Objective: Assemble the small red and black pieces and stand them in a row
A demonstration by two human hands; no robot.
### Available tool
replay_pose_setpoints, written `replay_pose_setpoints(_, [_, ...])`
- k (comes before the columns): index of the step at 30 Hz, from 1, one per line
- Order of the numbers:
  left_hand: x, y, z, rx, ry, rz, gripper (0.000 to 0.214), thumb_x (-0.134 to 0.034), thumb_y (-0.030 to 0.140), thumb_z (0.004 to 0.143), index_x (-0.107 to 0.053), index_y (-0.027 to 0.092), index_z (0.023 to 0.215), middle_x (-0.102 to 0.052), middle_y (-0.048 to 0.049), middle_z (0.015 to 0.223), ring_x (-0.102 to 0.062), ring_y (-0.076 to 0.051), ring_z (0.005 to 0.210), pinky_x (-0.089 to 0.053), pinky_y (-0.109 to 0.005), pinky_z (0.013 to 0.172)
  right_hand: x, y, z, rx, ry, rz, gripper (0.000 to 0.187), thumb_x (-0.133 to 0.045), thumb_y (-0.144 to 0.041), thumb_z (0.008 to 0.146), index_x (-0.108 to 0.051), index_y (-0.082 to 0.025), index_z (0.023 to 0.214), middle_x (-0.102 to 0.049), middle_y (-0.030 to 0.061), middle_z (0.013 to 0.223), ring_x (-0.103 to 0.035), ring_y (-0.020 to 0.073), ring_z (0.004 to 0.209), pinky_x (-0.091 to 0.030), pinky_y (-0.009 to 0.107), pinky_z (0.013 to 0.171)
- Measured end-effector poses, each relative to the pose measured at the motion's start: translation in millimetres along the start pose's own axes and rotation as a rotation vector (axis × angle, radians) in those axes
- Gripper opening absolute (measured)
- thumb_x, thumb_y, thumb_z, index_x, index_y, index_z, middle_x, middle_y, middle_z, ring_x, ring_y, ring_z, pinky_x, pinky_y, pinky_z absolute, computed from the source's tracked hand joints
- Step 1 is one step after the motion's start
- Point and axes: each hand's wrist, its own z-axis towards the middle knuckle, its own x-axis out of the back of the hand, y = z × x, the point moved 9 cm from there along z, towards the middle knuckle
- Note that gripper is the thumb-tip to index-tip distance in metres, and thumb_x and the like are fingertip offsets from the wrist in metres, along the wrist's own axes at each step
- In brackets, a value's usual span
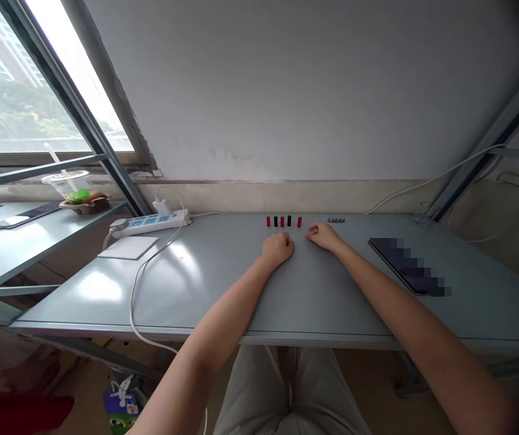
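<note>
Both my arms reach out over a grey table [223, 284]. My left hand [277, 248] rests on the tabletop with its fingers curled under in a loose fist. My right hand [323, 234] lies beside it, its fingers bent and pinched together at the tips; whether anything is in them is too small to see. Just beyond the hands stands a row of small upright red and black cylinders [283, 222]. To their right lies a short row of tiny dark grey pieces [336, 220].
A dark tablet [406, 264] lies flat at the right. A white power strip [150, 222] with a plugged charger and trailing cable sits at the back left, near a white pad [128, 247]. A side table at left holds a lidded cup [66, 183] and a phone [12, 222].
</note>
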Motion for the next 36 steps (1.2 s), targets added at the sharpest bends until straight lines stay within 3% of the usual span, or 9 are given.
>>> replay_pose_setpoints(7, [0.4,0,-1,-0.002,0.010,0.004,0.020,-0.043,0.033,0.080,-0.056,0.019,0.078,-0.062,-0.0064,0.080,-0.057,-0.019,0.075,-0.042,-0.028,0.063,-12,-3,24,-0.023,-0.043,-0.014,0.038,-0.067,-0.037,0.063,-0.061,-0.017,0.094,-0.063,0.0087,0.094,-0.059,0.0181,0.084,-0.043,0.026,0.068])
replay_pose_setpoints(17, [0.3,1,-1,0.002,-0.001,0.006,0.020,-0.043,0.033,0.080,-0.057,0.019,0.078,-0.063,-0.0071,0.082,-0.057,-0.020,0.079,-0.043,-0.029,0.065,-28,-12,34,0.002,-0.004,-0.009,0.022,-0.062,-0.030,0.068,-0.061,-0.017,0.085,-0.066,0.0065,0.089,-0.060,0.0166,0.080,-0.042,0.026,0.068])
replay_pose_setpoints(21, [0.6,1,0,-0.002,0.006,-0.001,0.020,-0.043,0.033,0.080,-0.057,0.019,0.077,-0.063,-0.0070,0.083,-0.058,-0.021,0.077,-0.043,-0.030,0.064,-23,-20,25,0.016,0.004,-0.051,0.015,-0.057,-0.028,0.072,-0.060,-0.018,0.082,-0.066,0.0058,0.088,-0.059,0.0174,0.081,-0.040,0.027,0.068])
replay_pose_setpoints(26, [1.2,-1,0,0.019,0.009,-0.037,0.021,-0.042,0.032,0.081,-0.057,0.019,0.077,-0.063,-0.0070,0.082,-0.058,-0.020,0.077,-0.043,-0.029,0.063,-11,-39,5,0.147,0.022,-0.247,0.011,-0.054,-0.028,0.076,-0.059,-0.019,0.080,-0.066,0.0066,0.084,-0.058,0.0211,0.082,-0.036,0.031,0.070])
replay_pose_setpoints(32, [17.7,6,-3,-0.019,0.156,-0.167,0.032,-0.041,0.045,0.083,-0.055,0.020,0.097,-0.063,-0.0047,0.079,-0.058,-0.018,0.077,-0.042,-0.026,0.063,-3,-55,-26,0.309,0.065,-0.462,0.014,-0.046,-0.021,0.082,-0.059,-0.019,0.083,-0.065,0.0088,0.085,-0.057,0.0218,0.082,-0.031,0.033,0.074])
replay_pose_setpoints(36, [23.2,17,-6,-0.112,0.205,-0.178,0.027,-0.037,0.037,0.086,-0.053,0.022,0.102,-0.064,-0.0030,0.078,-0.058,-0.016,0.076,-0.041,-0.025,0.063,0,-59,-39,0.351,0.074,-0.513,0.017,-0.043,-0.019,0.084,-0.059,-0.017,0.084,-0.065,0.0107,0.085,-0.056,0.0232,0.085,-0.028,0.035,0.076])
